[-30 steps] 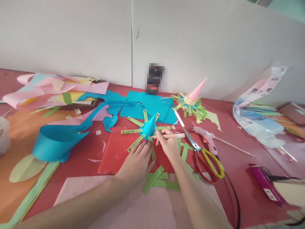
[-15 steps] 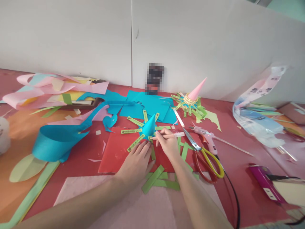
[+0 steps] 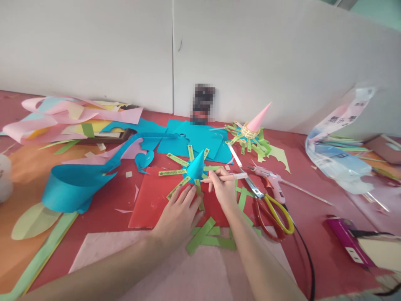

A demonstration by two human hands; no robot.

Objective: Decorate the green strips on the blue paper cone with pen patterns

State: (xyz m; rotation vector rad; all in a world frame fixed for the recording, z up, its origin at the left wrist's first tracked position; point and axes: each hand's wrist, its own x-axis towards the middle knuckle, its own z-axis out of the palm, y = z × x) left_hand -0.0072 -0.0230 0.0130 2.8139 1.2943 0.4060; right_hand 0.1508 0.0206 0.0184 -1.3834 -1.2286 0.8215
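A blue paper cone stands tilted on a blue base with several green strips around it, some bearing drawn marks. Under it lies a red sheet. My left hand rests flat with fingers spread on the lower strips and the sheet. Between the fingers of my right hand is a pen, its tip close to the strip just below the cone. A similar pink cone with green strips stands farther back.
Scissors and a pink glue gun lie right of my right hand. Green strips are scattered nearby. A blue paper loop sits left, a purple power strip right, and blue sheets behind.
My right hand and the pen have shifted slightly to the right. My left hand has moved slightly, still on the strips.
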